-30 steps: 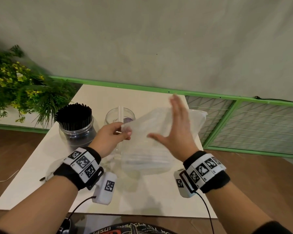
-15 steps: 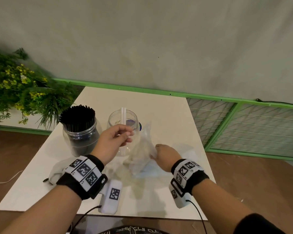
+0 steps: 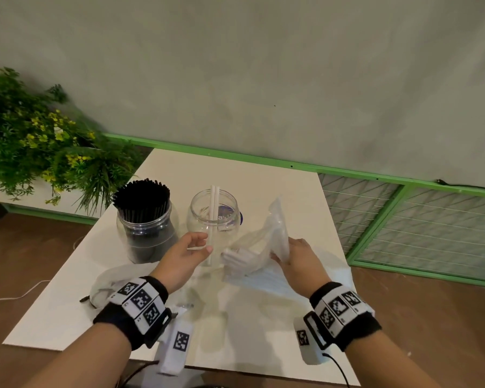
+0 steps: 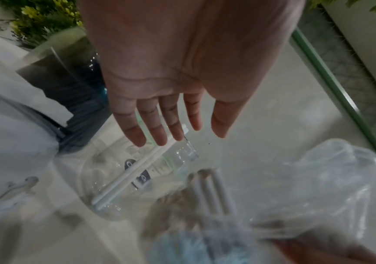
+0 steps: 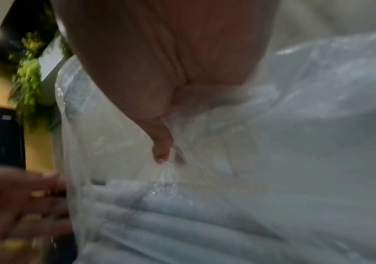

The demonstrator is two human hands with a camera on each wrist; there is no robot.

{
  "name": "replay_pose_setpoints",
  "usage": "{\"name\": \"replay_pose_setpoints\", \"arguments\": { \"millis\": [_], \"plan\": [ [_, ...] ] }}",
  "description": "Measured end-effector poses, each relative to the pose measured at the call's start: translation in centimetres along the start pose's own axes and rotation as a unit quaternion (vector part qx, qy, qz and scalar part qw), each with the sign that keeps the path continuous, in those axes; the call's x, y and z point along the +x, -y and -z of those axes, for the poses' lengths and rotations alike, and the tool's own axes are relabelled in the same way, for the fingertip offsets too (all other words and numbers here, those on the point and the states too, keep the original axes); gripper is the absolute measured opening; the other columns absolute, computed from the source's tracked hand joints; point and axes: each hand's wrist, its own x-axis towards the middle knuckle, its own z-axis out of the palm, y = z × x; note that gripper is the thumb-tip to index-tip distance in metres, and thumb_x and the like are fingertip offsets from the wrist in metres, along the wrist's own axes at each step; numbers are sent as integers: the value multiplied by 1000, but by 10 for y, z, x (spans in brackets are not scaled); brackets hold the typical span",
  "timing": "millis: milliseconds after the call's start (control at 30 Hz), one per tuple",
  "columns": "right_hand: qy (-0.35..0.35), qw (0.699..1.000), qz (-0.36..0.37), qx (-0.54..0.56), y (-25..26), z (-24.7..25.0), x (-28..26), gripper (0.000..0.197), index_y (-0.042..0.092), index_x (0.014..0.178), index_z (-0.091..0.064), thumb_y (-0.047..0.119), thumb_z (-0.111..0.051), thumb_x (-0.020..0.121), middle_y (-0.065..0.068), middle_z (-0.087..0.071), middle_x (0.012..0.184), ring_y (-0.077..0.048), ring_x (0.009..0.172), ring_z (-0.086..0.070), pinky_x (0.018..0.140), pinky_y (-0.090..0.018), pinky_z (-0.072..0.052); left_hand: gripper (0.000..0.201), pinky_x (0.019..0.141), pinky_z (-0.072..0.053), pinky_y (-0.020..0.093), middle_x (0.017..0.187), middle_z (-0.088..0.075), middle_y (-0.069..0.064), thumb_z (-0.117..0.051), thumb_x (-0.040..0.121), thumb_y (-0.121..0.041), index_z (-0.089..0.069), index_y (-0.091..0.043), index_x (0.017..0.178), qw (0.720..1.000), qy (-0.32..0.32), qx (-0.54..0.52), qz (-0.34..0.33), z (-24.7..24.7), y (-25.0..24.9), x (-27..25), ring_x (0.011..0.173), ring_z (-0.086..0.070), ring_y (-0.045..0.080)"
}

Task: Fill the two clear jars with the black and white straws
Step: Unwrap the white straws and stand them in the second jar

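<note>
The left clear jar (image 3: 144, 228) is packed with black straws (image 3: 141, 196). To its right stands the second clear jar (image 3: 214, 219) with two white straws (image 3: 214, 203) upright in it. Just in front of that jar my left hand (image 3: 205, 245) hovers with straight fingers and holds nothing; in the left wrist view the left hand (image 4: 182, 135) hangs over the jar (image 4: 119, 178). My right hand (image 3: 280, 253) grips a clear plastic bag (image 3: 275, 219) of white straws (image 3: 238, 259), tilted towards the jar. In the right wrist view my thumb (image 5: 162, 151) presses on the bag (image 5: 295, 125).
An emptied clear wrapper (image 3: 107, 281) lies on the white table (image 3: 235, 169) at the front left. A leafy plant (image 3: 39, 152) stands left of the table. A green mesh fence (image 3: 403, 219) runs along the right side, and a grey wall is behind.
My right hand came down from a raised, open pose and now grips the bag near the table. My left hand has opened its fingers in front of the jar.
</note>
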Motion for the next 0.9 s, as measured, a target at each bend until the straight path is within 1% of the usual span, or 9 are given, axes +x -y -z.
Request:
{"name": "replay_pose_setpoints", "arguments": {
  "millis": [67, 133, 267, 367, 500, 667, 733, 800, 900],
  "plan": [
    [-11, 996, -45, 71, 0, 6, 1, 27, 8, 89, -64, 31, -51, 96, -8, -64, 84, -29, 80, -57, 73, -40, -48, 32, 74, -41, 20, 124, -55, -5, -59, 92, -28, -53, -24, 123, 1000, 5, 6, 4, 5, -1, -1, 99, -56, 3],
    [4, 996, -63, 64, 5, 13, 2, 26, 10, 87, -65, 29, -49, 96, -8, -65, 81, -29, 78, -59, 71, -38, -49, 34, 80, -41, 25, 127, -54, -4, -58, 93, -30, -52, -24, 125, 1000, 11, 3, 13, 7, -2, -2, 103, -55, 5],
    [-83, 992, -32, 88, 17, 22, 4, 17, 10, 79, -57, 11, -46, 93, -1, -56, 70, -22, 65, -51, 60, -31, -37, 34, 91, -40, 31, 130, -51, -6, -56, 93, -36, -50, -28, 126, 999, 25, 15, 24, 12, 0, -5, 116, -51, 12],
    [-59, 996, -17, 71, 18, 27, 8, 21, 17, 75, -57, 11, -47, 92, 0, -61, 76, -25, 73, -57, 64, -32, -41, 33, 96, -39, 33, 130, -52, -6, -56, 93, -37, -50, -31, 124, 999, 28, 15, 29, 16, 1, -6, 122, -49, 14],
    [-24, 998, -16, 58, 17, 32, 10, 38, 30, 59, -48, 7, -49, 88, 15, -54, 65, -16, 68, -53, 65, -28, -36, 39, 82, -43, 26, 129, -51, -7, -61, 91, -34, -47, -30, 128, 1000, 24, 0, 13, 19, -5, -7, 112, -53, 9],
    [-23, 983, 14, 184, 22, 35, 15, 35, 19, 61, -55, 5, -48, 92, 0, -61, 66, -13, 60, -54, 60, -27, -43, 71, 89, -43, 26, 135, -39, -8, -75, 80, -24, -34, -40, 136, 998, 23, -14, -55, 30, -5, -6, 120, -47, 14],
    [-21, 968, 25, 250, 30, 34, 18, 29, 10, 67, -57, 10, -49, 95, -1, -57, 65, -11, 56, -50, 57, -24, -42, 74, 85, -45, 22, 134, -38, -11, -78, 75, -27, -36, -42, 135, 996, 37, 10, -77, 36, -10, -8, 116, -48, 9],
    [-26, 948, 51, 313, 41, 33, 22, 27, 4, 72, -57, 11, -49, 97, 0, -54, 65, -7, 56, -48, 59, -24, -42, 62, 76, -47, 15, 124, -46, -7, -78, 77, -22, -43, -38, 126, 995, 23, 33, -89, 45, -16, -10, 103, -53, 4],
    [-43, 916, 101, 385, 65, 29, 26, 23, 15, 81, -63, 10, -48, 98, 13, -56, 62, -1, 58, -48, 58, -17, -42, 36, 67, -49, 20, 95, -55, 0, -73, 81, -16, -52, -33, 105, 993, -33, 53, -97, 69, -23, -15, 78, -55, 11]
  ]
}}
